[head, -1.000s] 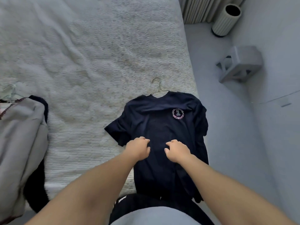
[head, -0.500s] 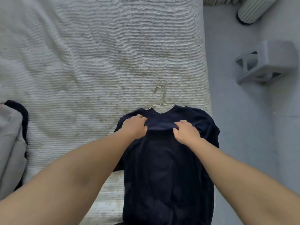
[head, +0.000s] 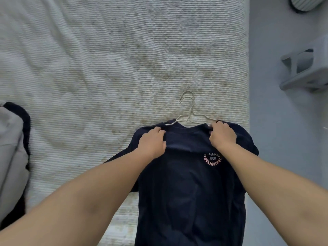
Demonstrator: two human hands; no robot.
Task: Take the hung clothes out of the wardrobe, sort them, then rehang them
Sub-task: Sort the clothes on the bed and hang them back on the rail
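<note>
While both hands grip the shoulders of a dark navy T-shirt, the garment lies flat on its back near the right edge of a bed. The left hand has its fingers curled over the fabric at one shoulder seam, and the right hand pinches the cloth at the other shoulder, close beside the neckline. Just above the collar, pale wire hangers, seemingly two nested together, poke out of the neck, their hooks resting on the ribbed off-white bedspread. A small round pink and white logo sits on the chest below the right hand. The shirt looks light, soft and floppy, so it would likely sag and slide off thin wire unless held at both shoulders or by the hanger hooks. At the left edge lies a heap of grey and dark clothing. To the right, on the grey floor, stands a grey step stool, and a ribbed bin peeks in at the top corner.
</note>
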